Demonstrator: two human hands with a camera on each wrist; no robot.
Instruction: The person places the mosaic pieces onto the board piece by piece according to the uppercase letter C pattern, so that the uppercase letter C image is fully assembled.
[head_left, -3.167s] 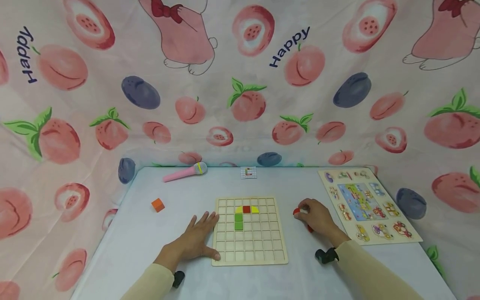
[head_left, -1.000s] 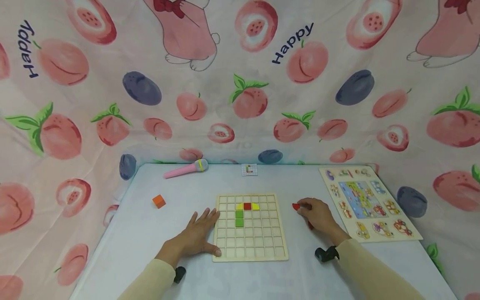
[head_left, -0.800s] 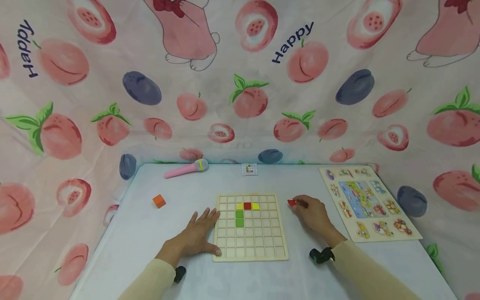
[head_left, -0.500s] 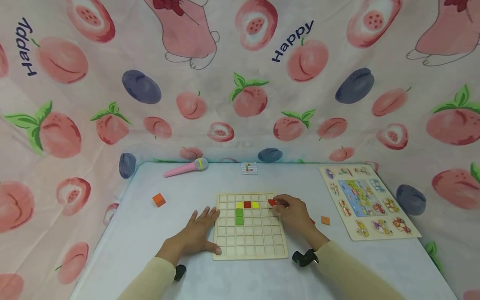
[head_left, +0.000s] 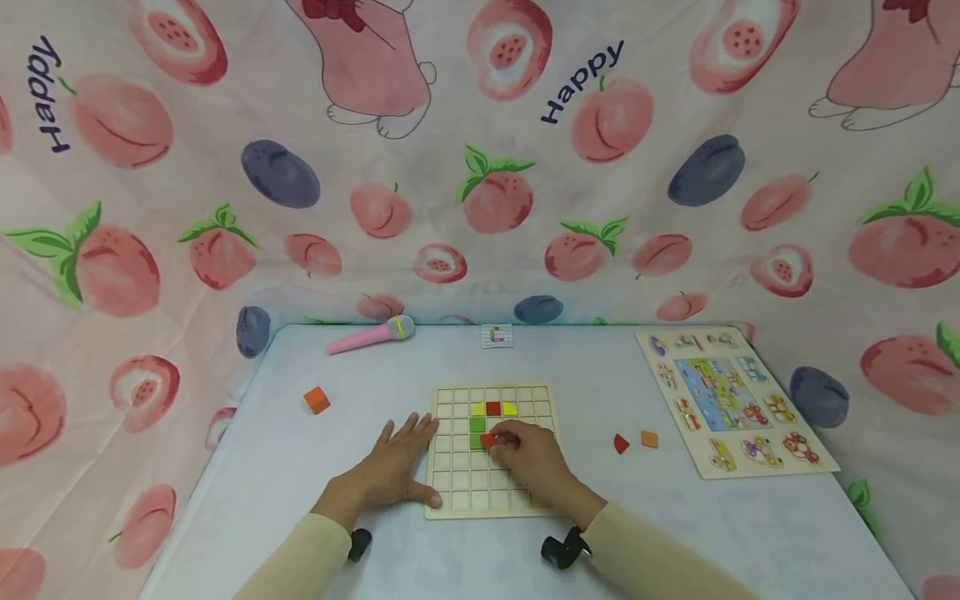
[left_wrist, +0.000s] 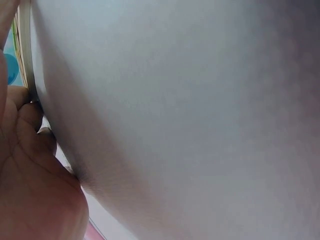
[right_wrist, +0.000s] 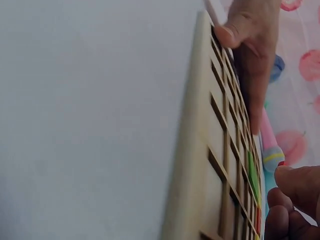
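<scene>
A wooden grid board (head_left: 457, 500) lies on the table with yellow, red and green tiles (head_left: 477, 424) set in its upper middle cells. My right hand (head_left: 525, 454) is over the board and pinches a small red tile (head_left: 487, 441) just right of the green tiles. My left hand (head_left: 397, 471) lies flat with fingers spread, pressing on the board's left edge; its thumb (right_wrist: 235, 30) shows in the right wrist view by the board (right_wrist: 200, 150). In the left wrist view only my palm (left_wrist: 30, 190) and the white table show.
A red piece (head_left: 620, 444) and an orange tile (head_left: 649, 438) lie right of the board. An orange cube (head_left: 316, 400) sits at the left, a pink toy microphone (head_left: 367, 336) and a small card (head_left: 497, 336) at the back, a picture puzzle board (head_left: 731, 400) at the right.
My right hand lifted a red tile from the table right of the board and carried it left over the grid to beside the green tiles. The left hand stayed put.
</scene>
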